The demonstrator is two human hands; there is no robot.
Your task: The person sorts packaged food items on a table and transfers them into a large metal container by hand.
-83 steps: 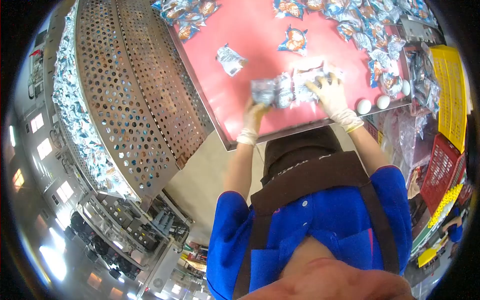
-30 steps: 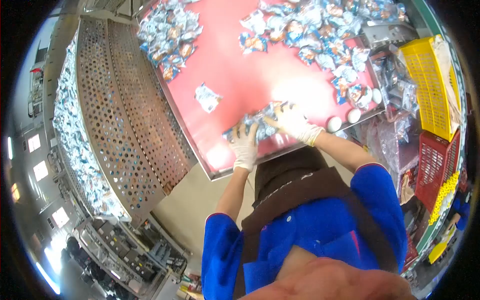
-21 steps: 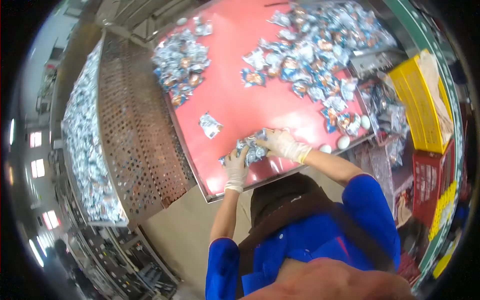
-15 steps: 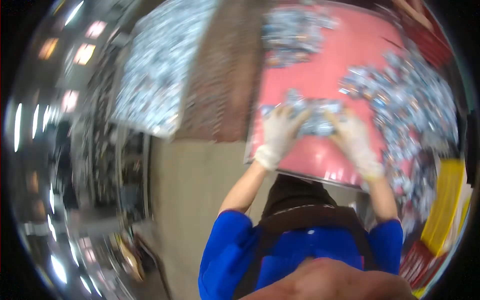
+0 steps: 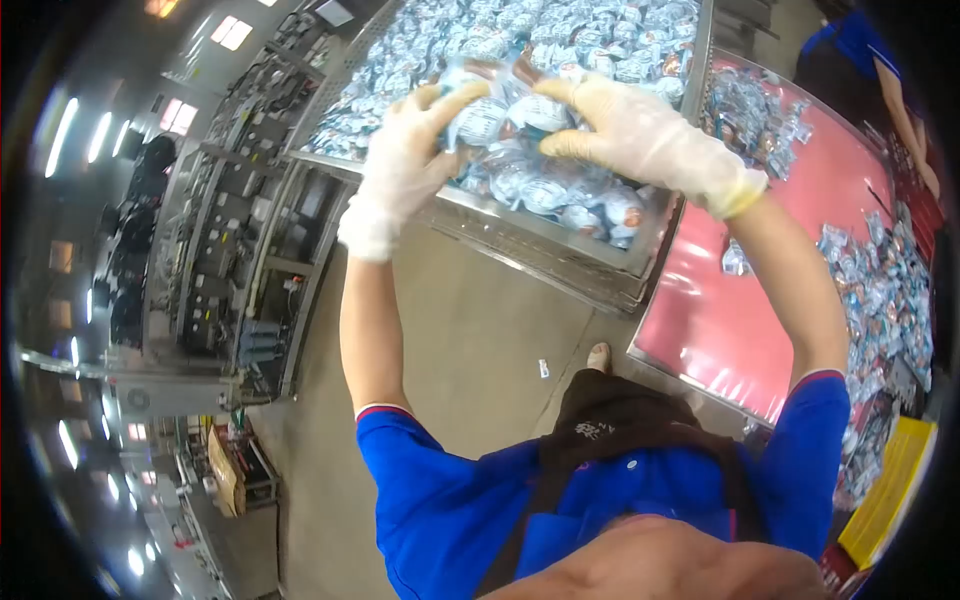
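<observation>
Both my hands wear whitish gloves and are raised over a large metal tray [image 5: 570,262] heaped with small clear-and-blue wrapped packets [image 5: 440,40]. A cluster of wrapped packets [image 5: 510,115] is squeezed between the two hands, slightly blurred. My left hand [image 5: 405,150] curves its fingers and thumb around the cluster's left side. On the other side, my right hand [image 5: 640,130] presses against it with bent fingers. What lies inside the wrappers is partly brown, but I cannot make out its kind.
Right of the tray is a red-topped table [image 5: 700,310] with a big pile of packets [image 5: 885,300] on its right. A yellow crate [image 5: 890,485] stands at lower right. Another person [image 5: 840,60] is at the far right. Machinery [image 5: 215,200] lines the left, beyond the floor [image 5: 450,370].
My hands have moved left from the red table to above the tray, bringing a cluster of packets along. The view has turned left, and the packets near the table's front edge are mostly gone.
</observation>
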